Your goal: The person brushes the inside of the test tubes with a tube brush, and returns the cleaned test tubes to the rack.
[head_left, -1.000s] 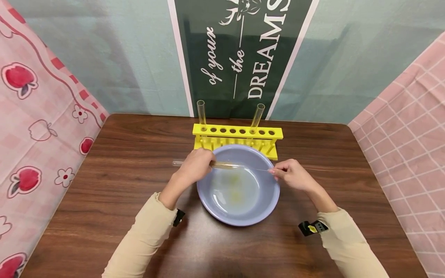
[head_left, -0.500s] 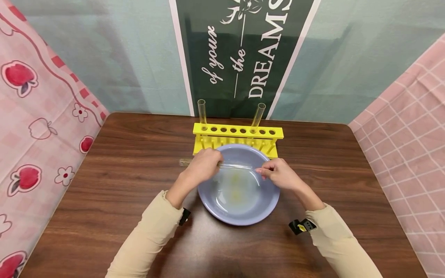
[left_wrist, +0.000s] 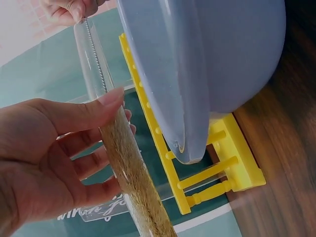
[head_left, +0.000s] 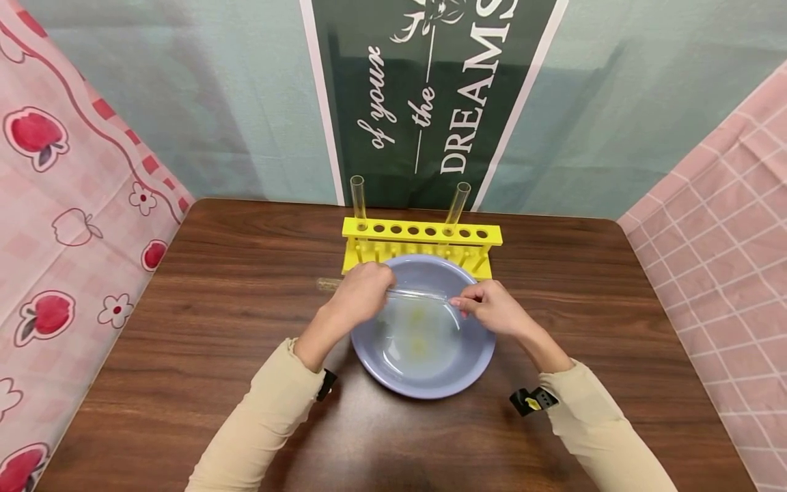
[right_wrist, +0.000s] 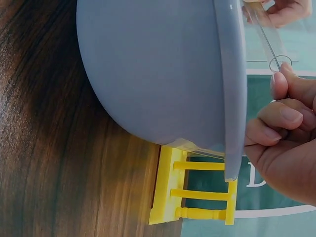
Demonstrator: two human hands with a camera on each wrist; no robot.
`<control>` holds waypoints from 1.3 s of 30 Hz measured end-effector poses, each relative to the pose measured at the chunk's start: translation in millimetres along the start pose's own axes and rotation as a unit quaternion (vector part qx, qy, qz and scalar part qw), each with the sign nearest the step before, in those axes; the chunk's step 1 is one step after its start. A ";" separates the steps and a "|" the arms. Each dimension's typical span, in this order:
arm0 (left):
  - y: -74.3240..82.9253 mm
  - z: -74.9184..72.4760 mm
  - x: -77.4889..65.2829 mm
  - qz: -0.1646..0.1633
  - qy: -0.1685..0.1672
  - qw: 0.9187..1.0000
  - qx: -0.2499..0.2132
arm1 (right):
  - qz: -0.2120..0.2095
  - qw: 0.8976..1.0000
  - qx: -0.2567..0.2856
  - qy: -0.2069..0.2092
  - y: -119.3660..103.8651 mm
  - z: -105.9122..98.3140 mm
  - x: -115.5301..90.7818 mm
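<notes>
My left hand point(head_left: 364, 290) grips a clear glass test tube point(left_wrist: 91, 59) that lies nearly level above the purple basin point(head_left: 424, 391). Inside the tube sit the tan bristles point(left_wrist: 126, 153) of a test tube brush, reaching its far left part. The brush's twisted wire stem point(left_wrist: 98, 59) runs out through the tube's mouth. With thumb and forefinger my right hand point(head_left: 494, 307) pinches the end of that stem, close to the mouth. Cloudy, slightly yellowish water point(head_left: 424, 335) lies in the basin below.
Behind the basin stands a yellow test tube rack point(head_left: 424, 232) with two glass tubes, one at the left point(head_left: 359, 201) and one right of the middle point(head_left: 458, 205). Fabric hangs around the brown wooden table point(head_left: 246, 273) on the back and sides.
My right hand has moved left toward my left hand, pushing the brush deeper into the test tube. My left hand has shifted slightly right. Over the last half second both hands stay almost still.
</notes>
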State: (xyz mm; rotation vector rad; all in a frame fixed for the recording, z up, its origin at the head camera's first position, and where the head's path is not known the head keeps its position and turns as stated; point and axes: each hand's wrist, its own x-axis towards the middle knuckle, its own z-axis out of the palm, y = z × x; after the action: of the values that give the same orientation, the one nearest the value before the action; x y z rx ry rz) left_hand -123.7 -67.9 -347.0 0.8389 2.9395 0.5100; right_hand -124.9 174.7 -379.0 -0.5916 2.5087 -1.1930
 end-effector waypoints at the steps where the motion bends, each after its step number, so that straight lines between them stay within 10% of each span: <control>1: -0.3 -0.4 -0.6 0.001 0.002 1.000 0.001 | -0.001 1.000 0.002 0.002 -0.4 -0.2 0.0; 13: -6.6 -1.6 -10.5 0.030 -0.021 0.999 0.036 | 0.008 0.998 0.047 0.027 5.2 -3.6 0.0; 25: -14.4 4.7 -13.7 0.038 0.035 0.998 0.048 | 0.028 0.998 0.041 -0.026 -1.4 -10.9 -1.6; 39: -15.5 2.8 -14.0 -0.013 0.008 0.999 0.050 | 0.025 0.998 0.050 -0.031 4.4 -12.7 0.0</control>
State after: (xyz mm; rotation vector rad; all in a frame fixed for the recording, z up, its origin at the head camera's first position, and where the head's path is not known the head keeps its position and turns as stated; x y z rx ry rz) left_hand -119.3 -86.8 -355.4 0.8089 3.0075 0.3711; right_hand -131.5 185.7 -374.7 -0.5293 2.3834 -1.2543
